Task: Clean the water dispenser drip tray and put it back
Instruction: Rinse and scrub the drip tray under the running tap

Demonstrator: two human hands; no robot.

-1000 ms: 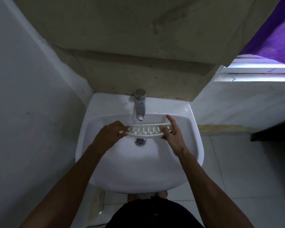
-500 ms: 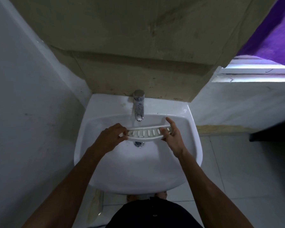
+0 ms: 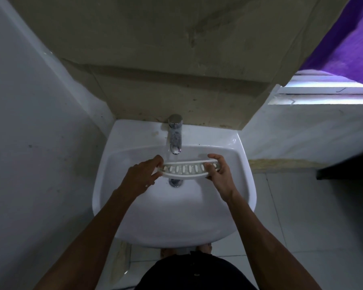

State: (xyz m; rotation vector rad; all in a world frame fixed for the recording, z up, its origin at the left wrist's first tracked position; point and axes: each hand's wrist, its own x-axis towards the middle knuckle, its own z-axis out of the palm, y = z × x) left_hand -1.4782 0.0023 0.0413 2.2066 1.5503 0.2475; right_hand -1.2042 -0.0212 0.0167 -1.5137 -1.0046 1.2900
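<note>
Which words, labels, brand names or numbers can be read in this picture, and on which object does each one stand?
None can be read.
White slotted plastic drip tray, held by left hand and right hand: no text visible.
Chrome metal tap: no marking visible.
White ceramic washbasin: no brand mark visible.
Purple cloth: plain, no print.

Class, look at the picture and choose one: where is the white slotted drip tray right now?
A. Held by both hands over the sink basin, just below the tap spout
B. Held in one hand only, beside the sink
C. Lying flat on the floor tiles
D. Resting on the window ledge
A: the left hand and right hand each grip an end of the drip tray, over the sink below the tap.
</note>
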